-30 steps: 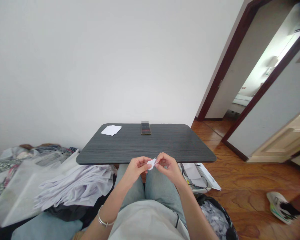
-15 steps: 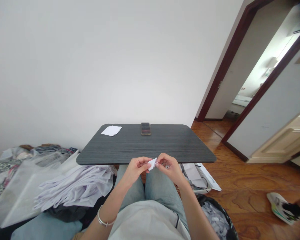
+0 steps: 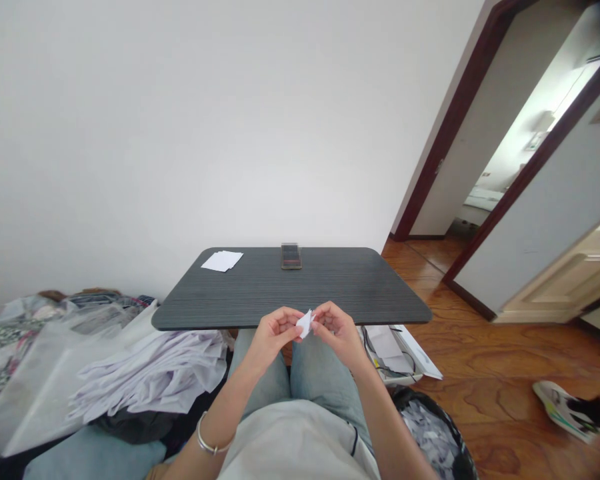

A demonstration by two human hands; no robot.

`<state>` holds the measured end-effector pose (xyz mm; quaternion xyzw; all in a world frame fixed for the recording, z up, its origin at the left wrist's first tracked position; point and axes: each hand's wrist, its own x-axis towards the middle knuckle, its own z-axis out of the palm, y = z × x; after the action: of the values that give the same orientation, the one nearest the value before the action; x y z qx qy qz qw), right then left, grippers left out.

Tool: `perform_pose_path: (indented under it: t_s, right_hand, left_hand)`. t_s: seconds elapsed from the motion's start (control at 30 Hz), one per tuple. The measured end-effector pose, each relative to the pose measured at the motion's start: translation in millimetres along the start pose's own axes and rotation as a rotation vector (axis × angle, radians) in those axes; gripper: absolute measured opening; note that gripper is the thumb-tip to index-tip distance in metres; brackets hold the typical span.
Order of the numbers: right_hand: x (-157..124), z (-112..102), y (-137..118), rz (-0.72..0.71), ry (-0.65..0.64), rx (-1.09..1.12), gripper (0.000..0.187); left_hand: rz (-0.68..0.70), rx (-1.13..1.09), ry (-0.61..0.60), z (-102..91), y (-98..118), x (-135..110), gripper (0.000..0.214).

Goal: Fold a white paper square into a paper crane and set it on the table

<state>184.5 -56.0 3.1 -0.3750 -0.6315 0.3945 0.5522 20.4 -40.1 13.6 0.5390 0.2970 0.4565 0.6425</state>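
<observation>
Two bare hands meet over the near edge of a dark grey, wood-grained rectangular bench with rounded corners, and between their fingertips sits a small folded piece of white paper. It lies right of the left hand and left of the right hand, touching both, so neither is clearly nearer. Its long axis seems to slant, the upper end leaning far and right, the lower end near and left. The left hand pinches the left side between thumb and fingers; the right hand nips the right edge, though its exact contact is too small to make out.

Beneath the hands are the wearer's pale blue denim legs. At the bench's far left lies a stack of flat white paper sheets; near the middle of the far edge is a dark, phone-like rectangular object. Both are well apart from the hands. Left of the legs is a rumpled heap of whitish cloth; to the right, a black-lined bin full of pale scraps. The bench's near edge runs just behind the fingers.
</observation>
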Motion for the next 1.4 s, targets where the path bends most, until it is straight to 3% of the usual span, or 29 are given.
perform_pose_path:
  t_s: [0.43,0.6,0.77,1.4]
  right_hand:
    - [0.1,-8.5,-0.6,-0.005,-0.009,-0.092,0.009]
    - [1.1,-18.7,-8.3,0.009,-0.11,-0.157,0.011]
    - [3.1,-26.5,-19.4,-0.069,-0.173,-0.346,0.011]
    - [1.8,-21.5,-36.4,-0.069,-0.187,-0.391,0.008]
  left_hand:
    - [0.001,0.017,-0.058,-6.8,-4.7,0.7,0.027]
    - [-0.028,0.017,-0.092,-8.5,-4.8,-0.2,0.029]
    - [-0.045,0.018,-0.117,-8.0,-3.1,-1.1,0.029]
    - [-0.021,0.069,-0.115,-10.3,-1.2,-0.5,0.03]
